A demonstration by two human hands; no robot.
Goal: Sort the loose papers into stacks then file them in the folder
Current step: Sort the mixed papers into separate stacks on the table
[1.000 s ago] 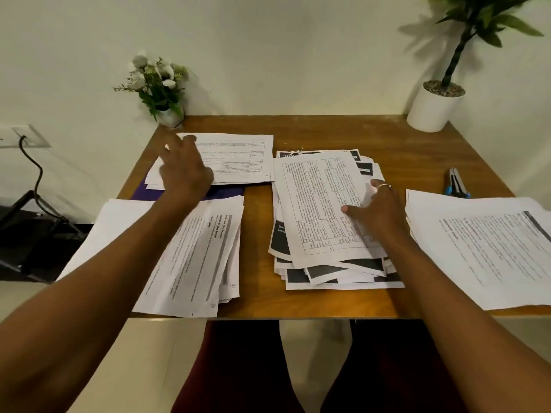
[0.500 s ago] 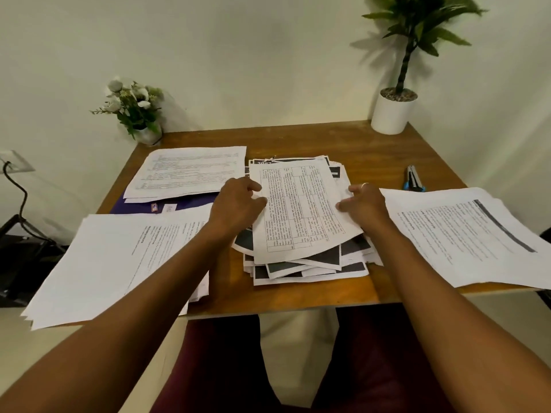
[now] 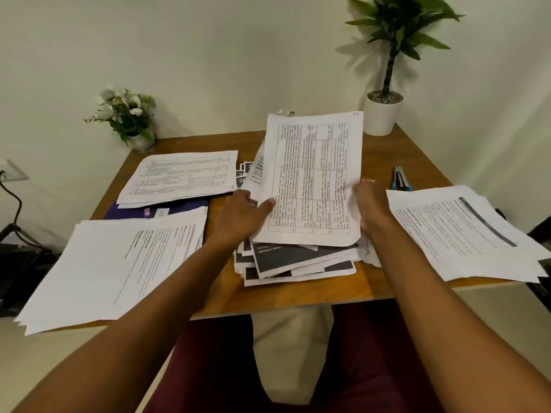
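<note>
In the head view, both hands are clamped on one gridded sheet (image 3: pixel 313 180), raised at centre frame so that its top edge tilts up toward the wall. The left hand (image 3: pixel 241 216) pinches the lower left edge, thumb on the printed face. The right hand (image 3: pixel 369 204) clasps the right edge, though its fingers are mostly hidden behind the paper. At least one more page seems to lift behind the sheet on its left side.

Under the sheet lies the unsorted pile (image 3: pixel 292 260), a skewed heap of dark-banded pages near the front edge of the wooden table (image 3: pixel 298 293). Three sorted stacks surround it:
- a text stack (image 3: pixel 119 257) at lower left, overhanging the table edge
- a table-form stack (image 3: pixel 182 177) at upper left, resting on the purple folder (image 3: pixel 155 211)
- a header-bar stack (image 3: pixel 465 234) at right, also overhanging

A stapler (image 3: pixel 401 178) sits just beyond the right stack.

The step in hand appears to be classifying this sheet. Its ruled grid looks closest to the upper-left stack, though the print is too small to confirm. To do the step well, the person should separate any page clinging behind, lift clear of the pile so that nothing drags along, and lay the sheet square on its stack. The folder is half buried, so its stack needs lifting off before filing.
</note>
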